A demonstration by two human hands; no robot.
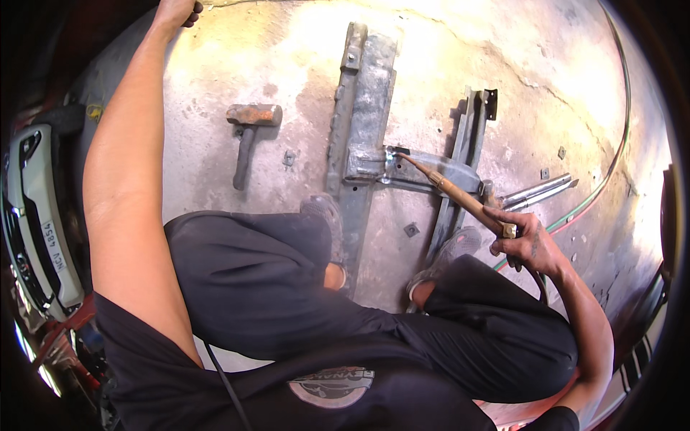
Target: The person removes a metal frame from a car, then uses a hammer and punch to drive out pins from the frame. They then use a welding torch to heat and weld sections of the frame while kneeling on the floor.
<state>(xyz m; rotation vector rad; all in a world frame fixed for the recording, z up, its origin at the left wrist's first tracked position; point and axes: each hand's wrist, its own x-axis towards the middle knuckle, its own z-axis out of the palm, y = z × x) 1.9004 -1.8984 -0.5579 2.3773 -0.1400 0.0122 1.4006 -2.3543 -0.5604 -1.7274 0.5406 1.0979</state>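
My right hand (533,246) is closed around the handle end of a brass gas torch (463,197). Its thin tip points left and reaches the joint of a grey steel frame (372,86), beside a small bright spot. From that joint a metal arm (438,171) runs right, crossing over a second steel rail (471,129). Stretched far forward, my left hand (183,13) is partly cut off by the top edge. Its visible fingers are curled; whatever they hold, if anything, is hidden.
A hammer (246,140) with a rusty head lies left of the frame. Small metal plates (411,230) are scattered on the concrete floor. Green and red hoses (575,213) curve along the right, near a shiny metal strip (539,190). A car front (43,223) stands at far left.
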